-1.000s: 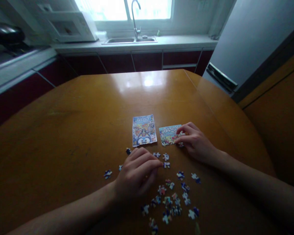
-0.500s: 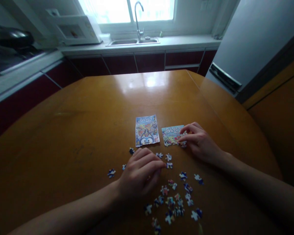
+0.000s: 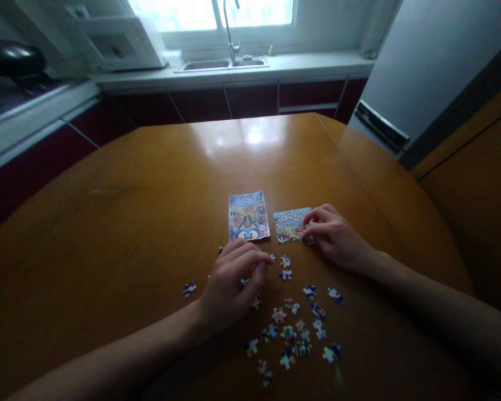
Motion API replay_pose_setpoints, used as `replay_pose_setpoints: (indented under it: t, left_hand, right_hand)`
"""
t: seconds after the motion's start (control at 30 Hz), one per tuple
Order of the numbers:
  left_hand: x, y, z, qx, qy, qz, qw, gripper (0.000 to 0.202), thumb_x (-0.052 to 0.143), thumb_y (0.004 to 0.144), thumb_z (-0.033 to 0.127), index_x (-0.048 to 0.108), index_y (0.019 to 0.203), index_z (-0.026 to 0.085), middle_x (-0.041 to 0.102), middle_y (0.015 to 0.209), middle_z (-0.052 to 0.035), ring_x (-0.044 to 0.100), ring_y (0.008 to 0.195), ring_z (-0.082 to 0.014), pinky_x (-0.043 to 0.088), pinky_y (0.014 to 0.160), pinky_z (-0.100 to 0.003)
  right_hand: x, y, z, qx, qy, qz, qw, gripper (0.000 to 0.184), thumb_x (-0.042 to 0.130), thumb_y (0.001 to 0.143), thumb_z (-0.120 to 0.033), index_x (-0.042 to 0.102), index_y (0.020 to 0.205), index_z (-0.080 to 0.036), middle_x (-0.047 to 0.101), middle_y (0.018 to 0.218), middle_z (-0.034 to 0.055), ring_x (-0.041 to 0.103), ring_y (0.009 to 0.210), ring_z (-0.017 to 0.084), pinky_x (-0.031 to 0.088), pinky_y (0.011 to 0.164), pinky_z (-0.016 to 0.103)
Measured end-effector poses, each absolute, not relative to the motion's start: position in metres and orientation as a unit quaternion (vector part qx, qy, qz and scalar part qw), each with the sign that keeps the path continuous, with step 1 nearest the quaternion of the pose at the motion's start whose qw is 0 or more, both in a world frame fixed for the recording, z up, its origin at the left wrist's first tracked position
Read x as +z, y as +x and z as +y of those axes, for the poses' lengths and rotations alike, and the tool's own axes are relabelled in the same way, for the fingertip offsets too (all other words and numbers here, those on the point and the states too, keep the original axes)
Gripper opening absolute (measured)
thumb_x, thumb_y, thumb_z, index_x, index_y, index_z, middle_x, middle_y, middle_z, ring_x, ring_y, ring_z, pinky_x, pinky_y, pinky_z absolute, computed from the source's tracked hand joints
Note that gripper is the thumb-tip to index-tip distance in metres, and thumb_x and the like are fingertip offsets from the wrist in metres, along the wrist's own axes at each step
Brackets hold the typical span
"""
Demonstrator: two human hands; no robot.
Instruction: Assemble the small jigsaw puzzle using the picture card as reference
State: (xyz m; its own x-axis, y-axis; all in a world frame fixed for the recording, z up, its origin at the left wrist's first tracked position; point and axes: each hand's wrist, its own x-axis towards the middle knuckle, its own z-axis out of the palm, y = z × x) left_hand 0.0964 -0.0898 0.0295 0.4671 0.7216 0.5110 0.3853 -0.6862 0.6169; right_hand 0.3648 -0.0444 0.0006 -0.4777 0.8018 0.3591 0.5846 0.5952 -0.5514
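A partly joined jigsaw puzzle (image 3: 288,225) with lettering across its top lies flat on the table. My right hand (image 3: 333,231) rests at its right end, thumb and forefinger bent over that edge and hiding part of it. My left hand (image 3: 236,275) hovers over loose pieces, its thumb and forefinger slightly apart with nothing visible between them. Close to its forefinger tip is a partly covered jigsaw piece (image 3: 273,257). Just right of that are two more pieces, one a pale jigsaw piece (image 3: 285,261). Behind my left hand lies a picture sheet (image 3: 249,216) with similar artwork.
Several loose pieces are scattered nearer me, among them a blue-and-white piece (image 3: 332,352). One piece (image 3: 189,289) lies off to the left. The wooden table (image 3: 171,167) reaches toward a counter with a sink (image 3: 204,65); a fridge (image 3: 438,72) stands at right.
My left hand has drawn back leftward, away from the piece it was beside, uncovering pieces under its palm. My right hand stays at the puzzle's edge. The view has tilted slightly.
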Motion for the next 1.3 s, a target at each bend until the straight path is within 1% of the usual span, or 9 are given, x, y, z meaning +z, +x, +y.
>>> replay_pose_setpoints:
  t: [0.13,0.27,0.47,0.73,0.9,0.97,1.1,1.23,1.3]
  left_hand:
    - [0.026,0.095,-0.087,0.385,0.835,0.342,0.194,0.015,0.052,0.093,0.011,0.065,0.089,0.018,0.065,0.076,-0.0019,0.055,0.074,-0.0150,0.044,0.070,-0.032]
    - [0.024,0.093,-0.087,0.365,0.854,0.336,0.158,0.013,0.053,0.092,0.012,0.065,0.091,0.018,0.063,0.076,-0.0019,0.053,0.075,-0.0158,0.042,0.071,-0.033]
    - [0.022,0.093,-0.088,0.332,0.880,0.329,0.082,0.011,0.055,0.092,0.014,0.065,0.092,0.019,0.065,0.078,-0.0021,0.052,0.075,-0.0165,0.038,0.070,-0.033]
    - [0.021,0.086,-0.079,0.295,0.894,0.337,0.034,0.009,0.056,0.093,0.017,0.065,0.092,0.019,0.065,0.080,-0.0023,0.053,0.078,-0.0170,0.037,0.072,-0.033]
    - [0.029,0.081,-0.076,0.293,0.888,0.350,0.062,0.014,0.055,0.094,0.018,0.068,0.088,0.019,0.063,0.077,-0.0021,0.053,0.077,-0.0165,0.038,0.072,-0.032]
    - [0.035,0.082,-0.079,0.283,0.891,0.345,0.091,0.015,0.055,0.094,0.019,0.069,0.089,0.019,0.063,0.079,-0.0026,0.053,0.079,-0.0167,0.039,0.074,-0.032]
    - [0.044,0.090,-0.091,0.225,0.909,0.314,0.156,0.014,0.058,0.093,0.025,0.071,0.095,0.022,0.062,0.085,-0.0037,0.054,0.085,-0.0180,0.041,0.078,-0.033]
    - [0.039,0.100,-0.114,0.182,0.923,0.283,0.188,0.012,0.063,0.091,0.032,0.073,0.089,0.025,0.061,0.084,-0.0022,0.052,0.083,-0.0173,0.038,0.074,-0.032]
    - [0.034,0.105,-0.129,0.159,0.935,0.258,0.186,0.009,0.066,0.089,0.034,0.072,0.092,0.028,0.062,0.086,-0.0008,0.053,0.082,-0.0169,0.035,0.072,-0.032]
  right_hand:
    - [0.001,0.364,-0.045,0.175,-0.425,-0.816,0.350,0.024,0.057,0.087,-0.008,0.075,0.089,-0.024,0.067,0.096,0.0068,0.056,0.095,0.023,0.049,0.083,0.042]
    - [0.005,0.364,-0.046,0.162,-0.448,-0.792,0.381,0.018,0.060,0.087,-0.011,0.073,0.089,-0.024,0.068,0.093,0.0066,0.058,0.092,0.024,0.049,0.083,0.043]
    - [0.005,0.364,-0.046,0.160,-0.447,-0.790,0.389,0.015,0.061,0.088,-0.015,0.074,0.090,-0.023,0.068,0.093,0.0070,0.059,0.092,0.024,0.049,0.082,0.043]
    - [0.003,0.367,-0.046,0.149,-0.442,-0.790,0.398,0.014,0.061,0.089,-0.018,0.074,0.091,-0.024,0.067,0.092,0.0069,0.059,0.092,0.024,0.049,0.083,0.043]
    - [0.003,0.369,-0.044,0.144,-0.438,-0.789,0.408,0.016,0.060,0.089,-0.018,0.075,0.091,-0.024,0.068,0.092,0.0070,0.059,0.092,0.024,0.049,0.082,0.043]
    - [0.004,0.369,-0.043,0.137,-0.438,-0.788,0.410,0.016,0.060,0.089,-0.017,0.075,0.090,-0.023,0.068,0.091,0.0070,0.059,0.091,0.024,0.049,0.081,0.043]
    - [0.004,0.369,-0.043,0.125,-0.437,-0.789,0.414,0.015,0.061,0.088,-0.015,0.074,0.089,-0.021,0.068,0.090,0.0074,0.059,0.090,0.024,0.049,0.081,0.042]
    - [0.002,0.370,-0.042,0.126,-0.439,-0.788,0.413,0.016,0.060,0.088,-0.015,0.074,0.089,-0.023,0.068,0.091,0.0068,0.059,0.091,0.024,0.049,0.081,0.043]
    - [0.002,0.370,-0.041,0.127,-0.438,-0.789,0.412,0.016,0.060,0.087,-0.015,0.073,0.089,-0.023,0.068,0.091,0.0068,0.059,0.091,0.024,0.049,0.082,0.043]
